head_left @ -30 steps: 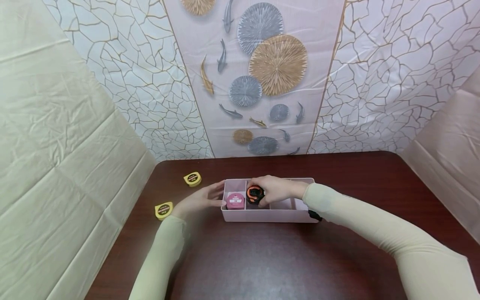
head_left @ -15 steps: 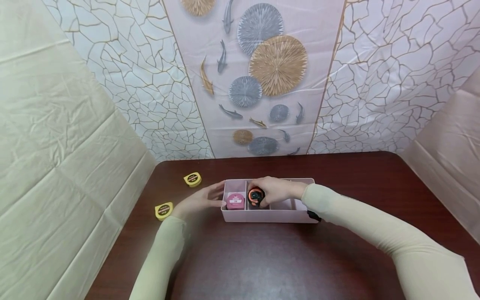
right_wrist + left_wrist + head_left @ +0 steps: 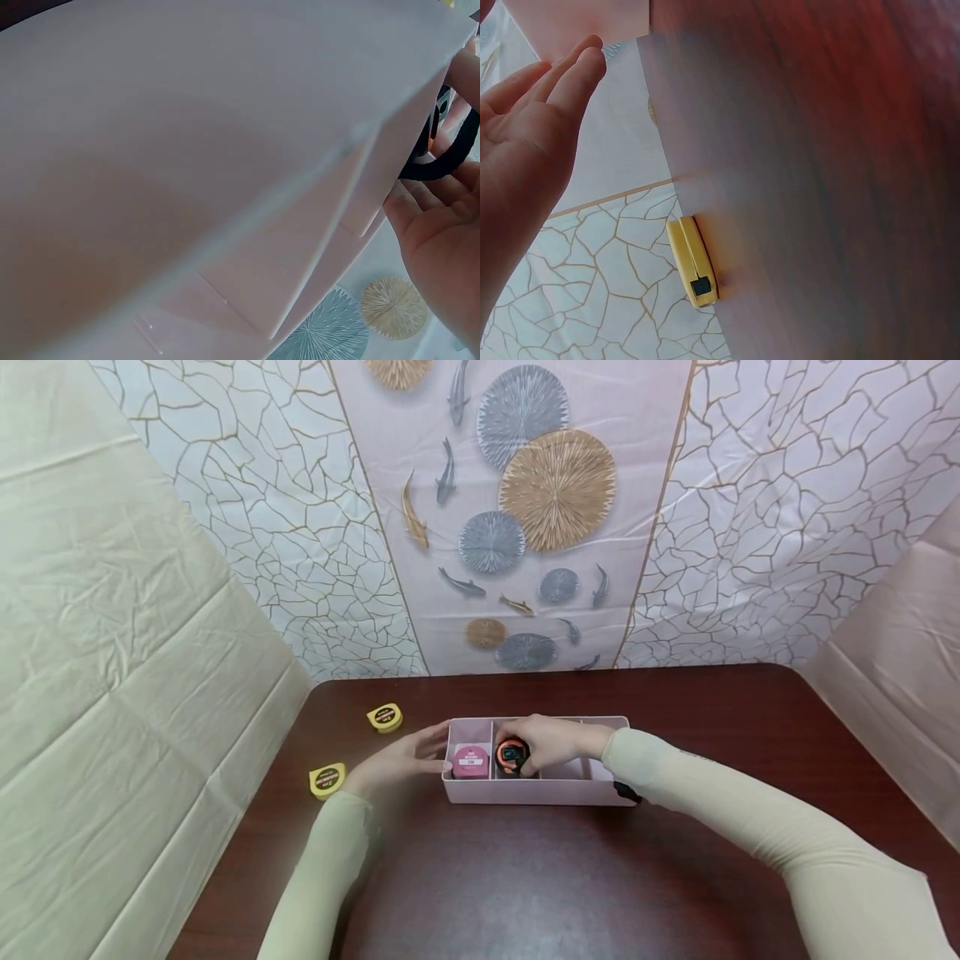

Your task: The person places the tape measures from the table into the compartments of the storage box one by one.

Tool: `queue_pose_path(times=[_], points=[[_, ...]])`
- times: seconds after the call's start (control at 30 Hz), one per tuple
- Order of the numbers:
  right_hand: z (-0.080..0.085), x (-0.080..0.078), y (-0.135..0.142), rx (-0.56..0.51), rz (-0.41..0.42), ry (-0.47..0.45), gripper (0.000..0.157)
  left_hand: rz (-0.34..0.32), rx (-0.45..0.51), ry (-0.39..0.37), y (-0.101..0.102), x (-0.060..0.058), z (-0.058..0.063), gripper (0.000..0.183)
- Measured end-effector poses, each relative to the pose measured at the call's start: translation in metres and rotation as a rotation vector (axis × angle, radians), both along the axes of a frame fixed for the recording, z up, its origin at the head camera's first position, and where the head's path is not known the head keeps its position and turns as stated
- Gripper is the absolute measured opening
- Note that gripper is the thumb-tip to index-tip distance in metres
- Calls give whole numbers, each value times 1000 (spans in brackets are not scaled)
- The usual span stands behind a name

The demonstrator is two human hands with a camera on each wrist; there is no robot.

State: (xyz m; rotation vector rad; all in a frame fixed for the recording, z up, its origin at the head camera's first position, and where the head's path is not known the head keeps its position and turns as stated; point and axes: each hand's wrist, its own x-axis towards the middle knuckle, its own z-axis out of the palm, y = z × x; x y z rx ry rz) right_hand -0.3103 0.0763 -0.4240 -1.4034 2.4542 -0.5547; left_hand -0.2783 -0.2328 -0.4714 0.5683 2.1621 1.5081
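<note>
A long pale pink divided box (image 3: 540, 792) stands on the table. My right hand (image 3: 553, 743) reaches into its second compartment from the left and grips a black and orange tape measure (image 3: 512, 756). In the right wrist view its black wrist strap (image 3: 454, 161) loops out beside the fingers, while the box wall covers most of the case. A pink tape measure (image 3: 470, 762) sits in the leftmost compartment. At the box's left end is my left hand (image 3: 393, 766), fingers extended along the end wall and thumb at the front corner.
Two yellow tape measures lie on the dark table left of the box, one farther back (image 3: 386, 718) and one by the left wrist (image 3: 327, 782). Patterned cloth (image 3: 360, 610) hangs behind the table, with plain cloth at both sides.
The black and orange tape measure has turned a little and moved slightly down within its compartment, along with my right hand. My left hand has stayed at the box's left end.
</note>
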Motion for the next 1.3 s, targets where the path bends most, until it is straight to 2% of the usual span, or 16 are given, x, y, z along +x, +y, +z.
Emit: queue_pose_path(times=[0.2,0.73,1.3], points=[[-2,-1,-1,31,-21,-4,51,0,-5,-6,0,-1,-1,84],[0,0,0,32,-42,-60,52,5,10,-30,1,2,-5,79],[-1,-2,-1,39,-63,-75,51,6,-20,-8,0,1,1,83]])
